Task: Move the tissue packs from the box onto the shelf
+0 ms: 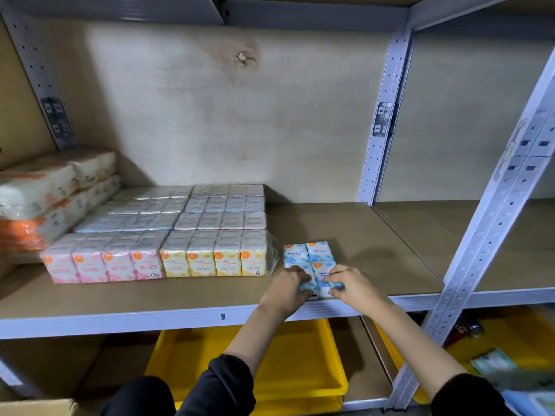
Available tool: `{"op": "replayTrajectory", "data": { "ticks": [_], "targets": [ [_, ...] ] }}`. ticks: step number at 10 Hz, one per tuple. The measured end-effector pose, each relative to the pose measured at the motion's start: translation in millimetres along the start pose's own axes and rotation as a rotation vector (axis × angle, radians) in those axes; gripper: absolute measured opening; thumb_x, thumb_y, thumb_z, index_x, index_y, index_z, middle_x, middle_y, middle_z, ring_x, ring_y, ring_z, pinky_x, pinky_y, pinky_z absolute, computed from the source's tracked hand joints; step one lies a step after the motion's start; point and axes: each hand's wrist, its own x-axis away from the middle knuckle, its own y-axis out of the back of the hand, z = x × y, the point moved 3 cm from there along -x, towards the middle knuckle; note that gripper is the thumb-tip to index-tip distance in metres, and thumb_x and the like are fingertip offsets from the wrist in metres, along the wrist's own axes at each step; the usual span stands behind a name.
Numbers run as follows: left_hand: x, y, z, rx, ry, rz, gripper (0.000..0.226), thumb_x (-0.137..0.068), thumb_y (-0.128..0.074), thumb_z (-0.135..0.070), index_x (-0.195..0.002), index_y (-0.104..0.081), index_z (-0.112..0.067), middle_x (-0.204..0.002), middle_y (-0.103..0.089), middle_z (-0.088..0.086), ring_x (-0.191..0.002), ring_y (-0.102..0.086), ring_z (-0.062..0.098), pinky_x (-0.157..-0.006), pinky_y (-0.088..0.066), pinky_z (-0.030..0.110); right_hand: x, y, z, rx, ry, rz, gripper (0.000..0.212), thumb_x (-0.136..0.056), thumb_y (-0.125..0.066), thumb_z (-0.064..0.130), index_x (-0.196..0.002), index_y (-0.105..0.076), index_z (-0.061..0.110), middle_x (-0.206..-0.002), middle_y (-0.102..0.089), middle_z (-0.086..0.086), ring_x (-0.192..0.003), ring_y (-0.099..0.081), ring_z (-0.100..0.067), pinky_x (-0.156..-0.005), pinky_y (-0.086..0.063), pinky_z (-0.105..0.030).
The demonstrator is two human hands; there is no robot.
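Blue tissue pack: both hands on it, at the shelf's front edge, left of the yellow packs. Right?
Not quite. In the head view the blue tissue pack sits right of the yellow packs, not left. The rest holds: left hand and right hand both grip it at the shelf front edge.

Pink packs (pixel 103 267) at the shelf's front left read "ROSE SCENTED MINI TISSUE". The yellow packs (pixel 214 262) beside them say "FLORAL BLISS MINI TISSUE". Blue packs (pixel 309 255) near the front edge show "FRAGRANCE FREE MINI TISSUE", partly covered. Brand lettering too small to read.
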Motion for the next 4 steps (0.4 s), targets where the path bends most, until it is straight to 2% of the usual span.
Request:
{"op": "replayTrajectory", "data": {
  "ticks": [4],
  "targets": [
    [4.8, 3.7, -3.8, 0.015, -0.001, -0.005, 0.042, -0.093, -0.053, -0.021, -0.133, -0.049, -0.007, -0.138, -0.049, 0.011, -0.126, -0.046, 0.027, -0.101, -0.039, 0.034, 2.8, 3.2, 3.1, 0.009, 0.013, -0.011, 0.036, -0.089, -0.055, 0.018, -0.124, -0.055, 0.013, -0.134, -0.049, -0.003, -0.12, -0.049, -0.021, -0.096, -0.041, -0.027]
  ]
}}
